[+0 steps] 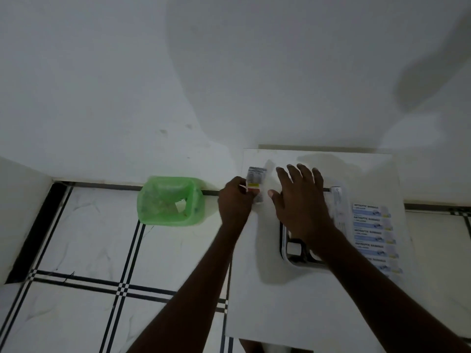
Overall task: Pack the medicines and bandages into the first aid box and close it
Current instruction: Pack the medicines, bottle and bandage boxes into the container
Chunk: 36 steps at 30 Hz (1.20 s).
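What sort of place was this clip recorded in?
Probably a room in a home: a tiled floor with black grid lines, plain white walls, a green bin, and a small white table.

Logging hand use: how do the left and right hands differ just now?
The left hand is closed, pinching a small medicine packet; the right hand is open, fingers spread, holding nothing. The left is at the table edge; the right hovers over the box. Both are bare.
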### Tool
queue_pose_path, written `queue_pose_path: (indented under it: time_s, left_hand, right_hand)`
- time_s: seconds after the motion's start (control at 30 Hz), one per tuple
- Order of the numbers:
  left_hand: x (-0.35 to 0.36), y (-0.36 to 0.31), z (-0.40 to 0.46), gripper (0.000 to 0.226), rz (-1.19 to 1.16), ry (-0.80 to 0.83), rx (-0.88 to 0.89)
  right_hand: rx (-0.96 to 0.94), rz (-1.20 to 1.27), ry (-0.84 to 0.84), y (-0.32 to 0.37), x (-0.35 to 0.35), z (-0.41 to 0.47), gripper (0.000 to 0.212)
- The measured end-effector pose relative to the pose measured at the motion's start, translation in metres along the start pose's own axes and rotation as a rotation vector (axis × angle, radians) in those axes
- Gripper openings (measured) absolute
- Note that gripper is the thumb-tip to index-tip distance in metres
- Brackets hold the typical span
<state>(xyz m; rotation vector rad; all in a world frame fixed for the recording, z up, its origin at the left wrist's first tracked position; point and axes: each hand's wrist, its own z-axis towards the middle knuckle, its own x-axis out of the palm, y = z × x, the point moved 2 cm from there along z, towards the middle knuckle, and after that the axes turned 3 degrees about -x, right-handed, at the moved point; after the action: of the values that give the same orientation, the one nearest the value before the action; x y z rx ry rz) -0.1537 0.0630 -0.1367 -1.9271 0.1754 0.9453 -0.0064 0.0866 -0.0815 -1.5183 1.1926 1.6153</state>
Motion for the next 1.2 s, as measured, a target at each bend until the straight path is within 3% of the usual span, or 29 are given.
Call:
queue_pose_path:
  time_s: [0.13, 0.27, 0.37, 0.43, 0.5, 0.67, 0.73, 0.9, 1.07, 1.2]
  left_hand:
    - [-0.034, -0.018, -0.028, 0.008, -0.184, -0.017, 0.028]
    - [-0.039, -0.048, -0.064, 0.007, -0.265, 0.12, 0.059]
    - [-0.019, -0.064, -0.088, 0.018, -0.248, 0.253, 0.04]
    - [-0.004, -0.072, -0.106, 0.028, -0.177, 0.251, 0.077]
    - [0.01, -0.075, -0.119, 0.039, -0.031, 0.205, 0.148]
    - [0.024, -0.075, -0.135, 0.057, 0.297, 0.108, 0.248]
    - [0.022, -0.075, -0.139, 0.06, 0.323, 0.075, 0.247]
    - [0.012, -0.07, -0.141, 0.036, 0.202, -0.084, 0.285]
    - [0.019, -0.056, -0.141, 0.04, 0.036, -0.149, 0.221]
    - [0.024, -0.054, -0.141, 0.036, -0.092, -0.126, 0.187]
  right_hand:
    - [0.061, 0.141, -0.098, -0.022, -0.015, -0.016, 0.048]
    - [0.175, 0.231, -0.26, -0.059, -0.029, -0.046, 0.041]
    - [0.345, 0.245, -0.293, -0.09, -0.028, -0.071, 0.036]
    - [0.445, 0.234, -0.247, -0.11, -0.02, -0.084, 0.035]
    - [0.569, 0.197, -0.142, -0.126, -0.007, -0.096, 0.042]
    - [0.794, 0.113, 0.088, -0.143, 0.031, -0.117, 0.09]
    - [0.787, 0.111, 0.049, -0.144, 0.04, -0.12, 0.094]
    - [0.833, 0.31, -0.092, -0.157, 0.037, -0.115, 0.102]
    - [0.864, 0.542, -0.275, -0.167, 0.029, -0.117, 0.057]
    - [0.764, 0.729, -0.277, -0.178, 0.002, -0.119, 0.037]
